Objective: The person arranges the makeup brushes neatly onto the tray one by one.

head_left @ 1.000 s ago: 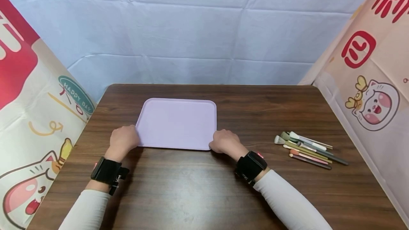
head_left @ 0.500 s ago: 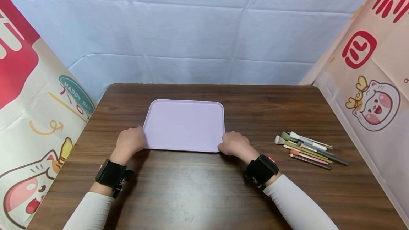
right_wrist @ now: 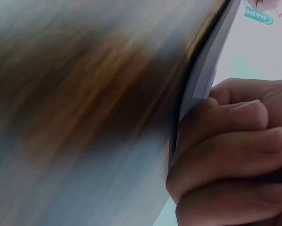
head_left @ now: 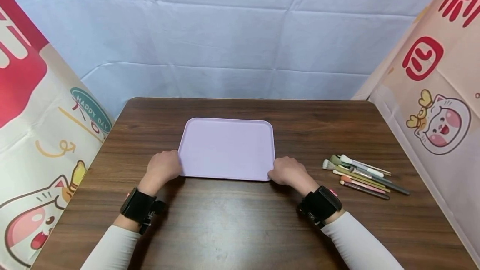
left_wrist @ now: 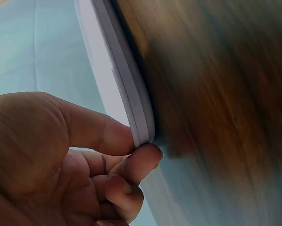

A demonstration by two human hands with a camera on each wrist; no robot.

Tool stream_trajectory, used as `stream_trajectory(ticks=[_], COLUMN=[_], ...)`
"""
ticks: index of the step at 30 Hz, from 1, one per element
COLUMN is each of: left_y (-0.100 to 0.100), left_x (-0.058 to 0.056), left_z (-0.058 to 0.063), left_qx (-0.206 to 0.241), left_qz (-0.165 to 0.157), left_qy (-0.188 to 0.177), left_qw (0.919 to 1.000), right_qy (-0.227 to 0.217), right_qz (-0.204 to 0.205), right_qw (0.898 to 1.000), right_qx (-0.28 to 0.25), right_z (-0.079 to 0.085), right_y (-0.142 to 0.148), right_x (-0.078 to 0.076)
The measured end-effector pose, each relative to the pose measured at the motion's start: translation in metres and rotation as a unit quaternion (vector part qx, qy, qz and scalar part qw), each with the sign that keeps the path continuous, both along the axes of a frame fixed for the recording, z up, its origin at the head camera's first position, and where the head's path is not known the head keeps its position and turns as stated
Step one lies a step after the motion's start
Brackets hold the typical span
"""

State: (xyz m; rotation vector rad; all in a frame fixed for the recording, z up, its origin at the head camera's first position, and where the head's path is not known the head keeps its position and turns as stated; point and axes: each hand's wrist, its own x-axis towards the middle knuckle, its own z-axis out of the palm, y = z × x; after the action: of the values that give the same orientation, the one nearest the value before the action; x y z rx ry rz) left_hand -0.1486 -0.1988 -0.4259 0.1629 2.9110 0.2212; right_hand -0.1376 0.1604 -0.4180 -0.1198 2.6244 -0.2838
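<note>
A pale purple rectangular tray (head_left: 227,149) with a low raised rim lies level at the middle of the wooden table, nothing on it. My left hand (head_left: 163,166) grips its near left corner. In the left wrist view the thumb and index finger pinch the tray's rim (left_wrist: 131,89), the other fingers curled below. At the near right corner my right hand (head_left: 289,171) holds the tray. Curled fingers (right_wrist: 226,160) sit against the rim in the right wrist view, with the thumb mostly hidden.
Several makeup brushes (head_left: 356,176) lie in a loose pile on the table (head_left: 225,228), right of my right hand. A pale cloth (head_left: 225,32) hangs behind the table, and printed cloths stand along both sides.
Both hands have moved the tray to the right and slightly toward me across the table, keeping their hold on its near corners. The brushes have stayed put.
</note>
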Motion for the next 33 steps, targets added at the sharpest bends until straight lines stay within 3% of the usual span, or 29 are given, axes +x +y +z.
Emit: stream_trajectory(ticks=[33], left_y=[0.048], left_x=[0.006], left_z=[-0.001], left_qx=[0.036], left_qz=[-0.012], left_qy=[-0.069], left_qw=[0.9969], right_qy=[-0.027], right_qz=[-0.019], right_qw=[0.999], right_qx=[0.023], right_z=[0.007], right_y=[0.057], right_x=[0.014])
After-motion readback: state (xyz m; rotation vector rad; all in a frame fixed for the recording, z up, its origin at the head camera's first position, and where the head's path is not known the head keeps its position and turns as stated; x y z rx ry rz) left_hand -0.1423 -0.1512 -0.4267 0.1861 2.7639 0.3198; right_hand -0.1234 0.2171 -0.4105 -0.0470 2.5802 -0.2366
